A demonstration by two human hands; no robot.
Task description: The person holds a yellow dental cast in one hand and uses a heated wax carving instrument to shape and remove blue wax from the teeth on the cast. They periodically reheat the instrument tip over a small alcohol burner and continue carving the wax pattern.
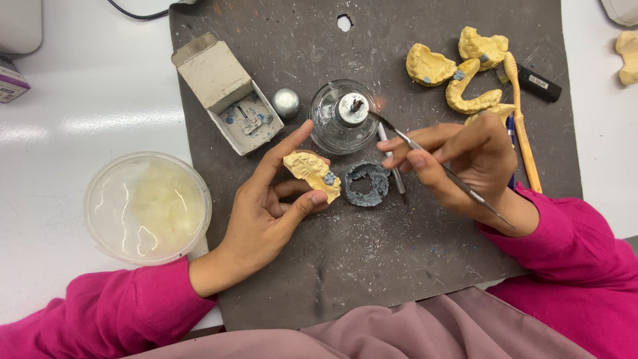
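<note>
**Cast in one hand, metal tool at the burner**

We see the left hand [266,206] palm up over the dark work mat [372,266], its thumb and fingers closed around a small yellow dental cast [311,174] that carries a dab of blue-grey material at one end. The cast is lifted clear of the mat and tilted toward the middle of the scene.

The right hand [468,163] is closed in a pen-like grip on a thin metal instrument [432,159], whose tip reaches up to the wick of a round glass burner [342,118]; a faint glow shows just beside the tip.

Between the two hands, on the mat, lies a broken ring of blue-grey wax [367,184], and just beside it a second slim metal tool [394,169] lies flat. Farther out to the left stand a small metal cap [286,103] and an open cardboard box [229,93] with blue-stained bits inside. Beyond the right hand we find a cluster of other yellow casts [458,73], with an orange-handled brush [522,119] lying across them. Off the mat, on the white table [100,100], sits a round clear plastic tub [147,207] holding a pale fluffy mass. Pink sleeves [106,312] cover both forearms.
</note>
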